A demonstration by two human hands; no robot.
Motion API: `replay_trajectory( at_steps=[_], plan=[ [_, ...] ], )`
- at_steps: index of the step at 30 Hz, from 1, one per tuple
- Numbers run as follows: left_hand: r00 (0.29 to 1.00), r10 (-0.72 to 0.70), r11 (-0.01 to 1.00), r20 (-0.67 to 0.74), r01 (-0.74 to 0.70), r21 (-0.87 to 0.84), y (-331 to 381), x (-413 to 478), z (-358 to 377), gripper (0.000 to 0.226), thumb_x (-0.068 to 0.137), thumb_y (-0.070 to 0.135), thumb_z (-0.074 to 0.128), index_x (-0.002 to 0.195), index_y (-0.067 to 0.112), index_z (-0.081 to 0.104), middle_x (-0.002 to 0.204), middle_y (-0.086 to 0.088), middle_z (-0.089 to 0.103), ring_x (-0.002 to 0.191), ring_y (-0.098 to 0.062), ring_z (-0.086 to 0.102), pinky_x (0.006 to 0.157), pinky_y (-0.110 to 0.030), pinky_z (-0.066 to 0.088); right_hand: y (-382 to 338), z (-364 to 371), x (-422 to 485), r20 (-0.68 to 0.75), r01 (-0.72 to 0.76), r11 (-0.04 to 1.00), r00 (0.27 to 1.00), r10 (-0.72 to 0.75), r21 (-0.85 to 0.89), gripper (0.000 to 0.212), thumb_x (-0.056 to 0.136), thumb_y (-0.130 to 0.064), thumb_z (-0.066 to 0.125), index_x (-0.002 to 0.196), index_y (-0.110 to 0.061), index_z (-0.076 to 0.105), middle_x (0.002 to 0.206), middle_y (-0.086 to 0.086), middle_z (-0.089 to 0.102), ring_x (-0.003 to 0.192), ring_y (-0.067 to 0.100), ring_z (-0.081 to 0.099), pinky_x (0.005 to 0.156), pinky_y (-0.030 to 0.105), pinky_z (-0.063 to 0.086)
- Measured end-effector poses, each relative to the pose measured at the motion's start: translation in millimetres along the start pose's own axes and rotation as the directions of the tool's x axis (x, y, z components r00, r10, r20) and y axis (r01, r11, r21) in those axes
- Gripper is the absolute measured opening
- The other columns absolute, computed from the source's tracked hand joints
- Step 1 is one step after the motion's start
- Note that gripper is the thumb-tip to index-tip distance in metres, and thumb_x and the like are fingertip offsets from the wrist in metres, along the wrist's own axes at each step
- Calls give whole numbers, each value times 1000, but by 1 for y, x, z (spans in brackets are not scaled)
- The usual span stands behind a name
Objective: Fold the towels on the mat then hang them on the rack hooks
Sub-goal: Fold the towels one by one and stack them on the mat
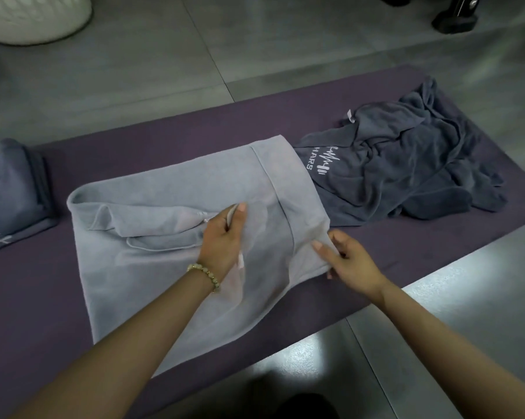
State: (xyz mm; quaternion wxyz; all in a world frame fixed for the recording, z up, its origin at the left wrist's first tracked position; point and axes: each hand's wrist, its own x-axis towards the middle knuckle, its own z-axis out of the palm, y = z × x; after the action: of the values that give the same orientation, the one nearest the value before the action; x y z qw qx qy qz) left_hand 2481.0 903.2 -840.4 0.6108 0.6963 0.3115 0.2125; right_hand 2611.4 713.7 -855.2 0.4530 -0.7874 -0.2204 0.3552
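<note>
- Head view, looking down: a purple mat (134, 152) lies across a grey tiled floor (134, 71).
- A light grey towel (170, 282) lies in the middle of the mat, partly folded. Its left part is bunched into loose folds and its near corner reaches the mat's near edge.
- The left hand (222, 237) is over the centre of this towel. Its grip is pressed together, thumb against fingertips, pinching a raised fold of the cloth. A beaded bracelet (205, 272) circles the wrist.
- The right hand (350, 260) is at the towel's right edge. Its grip is curled round the hem, thumb on top and fingers tucked beneath.
- A dark grey towel (406, 164) lies crumpled on the right part of the mat, white lettering showing. Its left edge is tucked under the light towel.
- A folded dark towel (10, 189) lies at the mat's left end, apart from the light one and partly out of frame.
- A white basket (34, 16) stands on the floor at far left, beyond the mat.
- A black object (457, 16) stands at far right, too cut off to identify.
</note>
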Motion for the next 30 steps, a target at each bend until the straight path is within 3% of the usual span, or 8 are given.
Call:
replay_trajectory(
  at_steps=[4, 8, 12, 15, 18, 25, 28, 30],
  plan=[
    [995, 102, 993, -4, -102, 63, 19, 4, -30, 42, 100, 19, 44, 59, 19, 32, 52, 13, 31, 52, -2, 31, 53, -11, 29, -62, 17, 3, 84, 149, 988, 985, -153, 44, 32, 89, -9, 65, 115, -15, 47, 65, -1, 59, 53, 11, 53, 54, 22, 49],
    [995, 84, 996, -57, -81, 46, 22, 17, -64, 27, 97, 21, 50, 71, 15, 52, 64, -3, 47, 61, -9, 40, 57, -18, 35, -108, 41, 9, 266, 231, 970, 933, -244, 78, 38, 71, -22, 79, 100, -9, 60, 85, 29, 63, 74, 30, 63, 74, 31, 54],
    [990, 31, 999, -135, -36, -32, 31, 21, -92, 24, 97, 21, 50, 74, 13, 55, 66, -10, 40, 57, -15, 32, 48, -15, 33, -140, 63, 13, 409, 340, 937, 868, -280, -80, 27, 74, -18, 78, 98, -12, 67, 90, 5, 74, 87, 18, 70, 83, 24, 55],
    [990, 30, 996, -137, -41, -74, 37, 18, -109, 27, 96, 21, 51, 71, 16, 57, 63, -9, 37, 56, -15, 31, 50, -20, 32, -159, 75, 15, 340, 568, 767, 814, -471, -297, 30, 72, -48, 74, 83, -21, 73, 70, -11, 67, 69, 7, 63, 68, 19, 49],
    [994, 14, 993, -112, -27, -117, 40, 12, -118, 26, 96, 20, 52, 73, 13, 62, 65, -6, 43, 63, -16, 36, 60, -26, 37, -173, 88, 23, 371, 717, 603, 696, -614, -348, 30, 77, -49, 66, 81, -21, 75, 85, -16, 56, 83, 3, 52, 76, 14, 39],
    [997, -80, 965, 4, 78, -251, 38, -1, -128, 53, 99, 31, 43, 82, -18, 51, 75, -14, 45, 72, -24, 41, 69, -34, 42, -188, 123, 37, 325, 626, 753, 768, -552, -203, 8, 84, -22, 70, 84, -15, 75, 74, -22, 67, 75, -4, 62, 72, 7, 41],
    [993, -115, 952, 37, 120, -280, 36, -4, -131, 53, 100, 38, 37, 87, -8, 60, 79, -13, 54, 78, -23, 52, 72, -28, 45, -189, 131, 42, 280, 611, 781, 778, -562, -130, 4, 83, -17, 72, 85, -14, 75, 79, -14, 70, 79, -3, 63, 74, 8, 42],
    [988, -140, 930, 57, 151, -336, 41, -6, -130, 41, 101, 33, 34, 90, 13, 68, 80, 2, 70, 81, -8, 66, 70, -14, 50, -191, 135, 44, 243, 617, 779, 777, -581, -110, 2, 81, -15, 74, 83, -13, 74, 77, -11, 68, 76, -3, 61, 71, 6, 40]
  ],
)
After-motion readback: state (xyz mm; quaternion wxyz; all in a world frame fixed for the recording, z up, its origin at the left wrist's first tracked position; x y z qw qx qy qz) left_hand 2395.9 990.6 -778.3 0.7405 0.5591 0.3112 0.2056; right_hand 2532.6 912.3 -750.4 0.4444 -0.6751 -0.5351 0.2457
